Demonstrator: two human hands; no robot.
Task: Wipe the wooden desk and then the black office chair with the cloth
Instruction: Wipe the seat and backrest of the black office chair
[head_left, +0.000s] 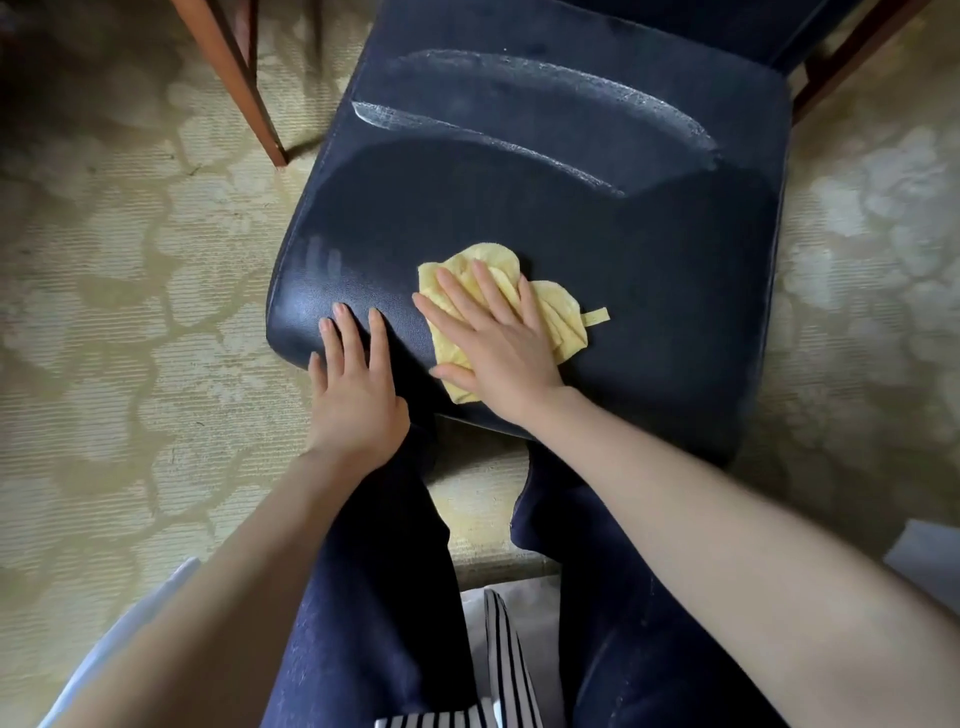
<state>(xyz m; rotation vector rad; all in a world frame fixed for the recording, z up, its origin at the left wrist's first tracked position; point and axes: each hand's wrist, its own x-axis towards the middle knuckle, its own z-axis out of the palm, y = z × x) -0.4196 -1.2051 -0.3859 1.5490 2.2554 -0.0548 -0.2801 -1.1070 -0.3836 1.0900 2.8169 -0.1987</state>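
The black chair seat (597, 218) fills the upper middle of the head view, with curved wet streaks across its back half. A crumpled yellow cloth (558, 312) lies on the seat's front part. My right hand (493, 343) presses flat on the cloth with straight, spread fingers. My left hand (356, 384) rests flat on the seat's front left corner, fingers straight, touching the bare upholstery beside the cloth. The desk top is out of view.
A brown wooden leg (234, 78) stands on the patterned beige carpet (104, 312) at the upper left. Another wooden leg (857, 52) shows at the upper right, behind the chair. My legs in dark trousers stand against the seat's front edge.
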